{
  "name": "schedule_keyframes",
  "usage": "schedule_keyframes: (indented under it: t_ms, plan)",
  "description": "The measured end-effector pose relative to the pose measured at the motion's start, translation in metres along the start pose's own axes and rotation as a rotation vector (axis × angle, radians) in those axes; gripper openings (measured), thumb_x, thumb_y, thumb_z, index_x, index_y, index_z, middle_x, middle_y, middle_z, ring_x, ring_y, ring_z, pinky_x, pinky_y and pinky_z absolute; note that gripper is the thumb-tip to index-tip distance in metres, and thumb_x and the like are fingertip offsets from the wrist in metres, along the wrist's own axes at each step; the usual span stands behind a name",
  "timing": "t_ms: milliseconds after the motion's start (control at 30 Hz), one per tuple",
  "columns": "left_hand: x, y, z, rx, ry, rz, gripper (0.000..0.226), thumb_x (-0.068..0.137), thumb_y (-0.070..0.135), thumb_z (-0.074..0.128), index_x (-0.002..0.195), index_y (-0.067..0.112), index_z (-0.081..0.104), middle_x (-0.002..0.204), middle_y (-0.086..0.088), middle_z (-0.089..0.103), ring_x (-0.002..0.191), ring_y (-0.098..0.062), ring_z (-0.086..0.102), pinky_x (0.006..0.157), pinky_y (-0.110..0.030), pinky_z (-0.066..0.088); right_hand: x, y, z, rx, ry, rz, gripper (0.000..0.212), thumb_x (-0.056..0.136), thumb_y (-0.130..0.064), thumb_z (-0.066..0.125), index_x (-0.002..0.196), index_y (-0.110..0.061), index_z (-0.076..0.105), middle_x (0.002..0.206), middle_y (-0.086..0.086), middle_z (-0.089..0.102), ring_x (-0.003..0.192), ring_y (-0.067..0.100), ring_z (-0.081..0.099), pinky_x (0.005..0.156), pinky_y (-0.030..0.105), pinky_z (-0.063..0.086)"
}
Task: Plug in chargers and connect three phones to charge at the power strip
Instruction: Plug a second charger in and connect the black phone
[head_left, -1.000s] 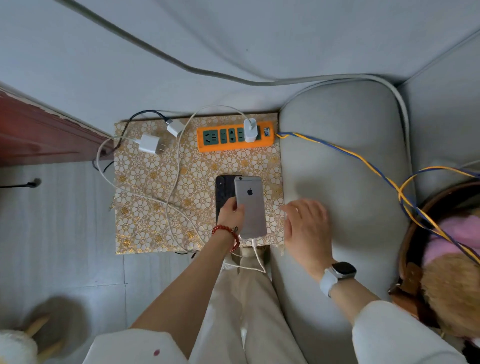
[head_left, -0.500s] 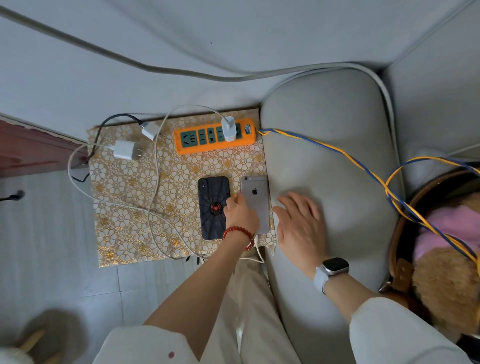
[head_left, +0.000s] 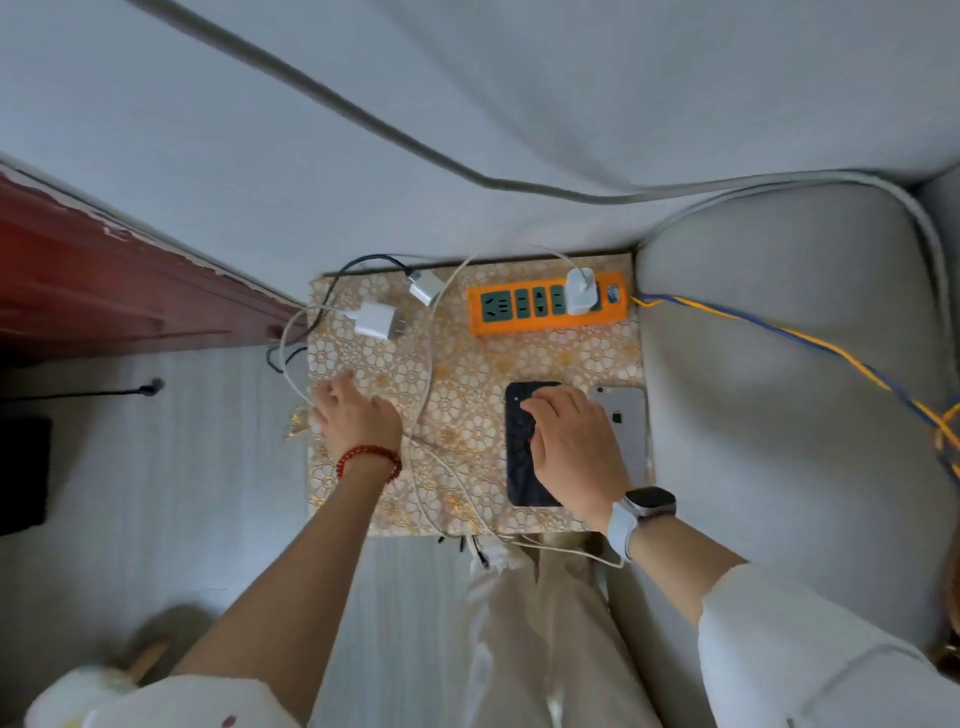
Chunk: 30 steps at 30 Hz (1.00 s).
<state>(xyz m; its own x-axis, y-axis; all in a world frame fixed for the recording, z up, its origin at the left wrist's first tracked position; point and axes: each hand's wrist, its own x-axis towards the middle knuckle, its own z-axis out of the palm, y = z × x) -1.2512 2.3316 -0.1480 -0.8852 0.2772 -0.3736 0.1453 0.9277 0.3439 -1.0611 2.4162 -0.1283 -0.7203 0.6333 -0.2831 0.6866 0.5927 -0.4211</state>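
An orange power strip (head_left: 545, 306) lies at the back of a small table covered in gold floral cloth (head_left: 467, 374). One white charger (head_left: 579, 291) is plugged into it, and its white cable (head_left: 431, 364) loops across the cloth. Two loose white chargers (head_left: 373, 321) (head_left: 426, 287) lie at the back left. A black phone (head_left: 522, 467) and a silver phone (head_left: 623, 415) lie side by side, backs up, at the right. My right hand (head_left: 571, 447) covers the black phone with fingers curled over it. My left hand (head_left: 356, 415) reaches with fingers extended to the table's left edge, beside a white cable.
A grey sofa armrest (head_left: 779, 389) borders the table on the right, with a yellow and blue cord (head_left: 779, 332) running across it from the strip. Dark red woodwork (head_left: 104, 291) stands at the left. A black cable (head_left: 332, 280) hangs off the table's back left corner.
My left hand let go of the silver phone and swung to the table's left edge. My right hand left the sofa armrest and came down on the black phone.
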Motion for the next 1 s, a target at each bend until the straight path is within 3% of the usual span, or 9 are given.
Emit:
schedule_keyframes:
  t_ms: [133,233,333,433,567,667,833,900,1000]
  plan:
    - [0.047,-0.019,-0.018,-0.129,0.018,-0.233,0.07,0.085,0.015,0.049,0.142,0.009,0.01,0.15,-0.016,0.014,0.134,-0.038,0.018,0.11,-0.052,0.023,0.024,-0.024,0.021,0.045,-0.046,-0.034,0.035,0.087,-0.008,0.043,0.12,-0.007,0.053,0.125,0.011,0.055,0.12,0.028,0.047,0.093,0.039,0.041]
    - [0.071,-0.028,-0.027,-0.336,-0.082,-0.292,0.063,0.089,0.023,0.046,0.14,0.007,0.014,0.116,-0.016,0.055,0.103,-0.03,0.054,0.093,-0.042,0.041,0.033,-0.037,0.031,0.076,-0.069,-0.04,0.037,0.09,-0.009,0.04,0.126,-0.008,0.047,0.128,0.01,0.053,0.12,0.027,0.046,0.094,0.039,0.043]
    - [0.069,-0.028,-0.038,-0.533,-0.099,-0.103,0.032,0.094,0.022,0.037,0.121,0.01,0.048,0.061,-0.002,0.046,0.046,-0.008,0.048,0.059,-0.03,0.046,0.04,-0.047,0.031,0.209,-0.031,0.016,0.036,0.092,-0.009,0.04,0.128,-0.008,0.046,0.128,0.011,0.053,0.12,0.026,0.046,0.095,0.039,0.045]
    - [0.056,-0.029,-0.052,-0.633,-0.197,0.08,0.026,0.095,0.017,0.037,0.107,0.009,0.059,0.056,0.003,0.035,0.044,-0.006,0.039,0.05,-0.023,0.046,0.052,-0.056,0.025,0.345,0.006,0.072,0.041,0.093,-0.013,0.042,0.134,-0.01,0.038,0.134,0.009,0.047,0.124,0.023,0.044,0.096,0.034,0.044]
    - [0.033,-0.035,-0.079,-0.594,-0.327,0.333,0.031,0.094,0.012,0.041,0.083,0.032,0.062,0.059,0.007,0.044,0.044,-0.007,0.042,0.048,-0.026,0.04,0.076,-0.076,0.015,0.469,-0.015,-0.007,0.067,0.088,-0.013,0.055,0.144,-0.014,0.018,0.146,0.01,0.033,0.134,0.022,0.031,0.106,0.026,0.027]
    - [0.021,-0.037,-0.093,-0.621,-0.424,0.483,0.027,0.09,0.009,0.043,0.08,0.029,0.06,0.06,0.014,0.051,0.048,-0.008,0.037,0.047,-0.022,0.035,0.091,-0.092,0.011,0.467,-0.043,-0.086,0.078,0.083,-0.014,0.063,0.144,-0.017,0.014,0.151,0.01,0.024,0.14,0.023,0.021,0.111,0.03,0.018]
    - [0.011,-0.037,-0.107,-0.718,-0.512,0.508,0.018,0.085,0.017,0.042,0.08,0.02,0.059,0.048,0.013,0.044,0.041,0.0,0.033,0.043,-0.01,0.029,0.097,-0.107,0.015,0.448,-0.26,-0.083,0.025,0.088,-0.021,0.057,0.111,-0.013,0.06,0.132,0.009,0.052,0.125,0.026,0.043,0.102,0.039,0.032]
    - [0.012,-0.038,-0.11,-0.757,-0.492,0.48,0.019,0.086,0.018,0.04,0.081,0.018,0.058,0.043,0.014,0.042,0.039,0.0,0.031,0.042,-0.01,0.028,0.09,-0.11,0.018,0.561,-0.387,-0.038,0.013,0.089,-0.016,0.053,0.091,-0.008,0.063,0.109,0.008,0.066,0.103,0.025,0.057,0.086,0.036,0.042]
    - [0.016,-0.039,-0.11,-0.775,-0.421,0.417,0.02,0.087,0.019,0.04,0.08,0.019,0.059,0.042,0.015,0.038,0.04,-0.001,0.029,0.041,-0.012,0.026,0.078,-0.106,0.021,0.527,-0.456,-0.06,0.011,0.091,-0.014,0.048,0.092,-0.006,0.056,0.105,0.01,0.065,0.096,0.024,0.06,0.08,0.034,0.047]
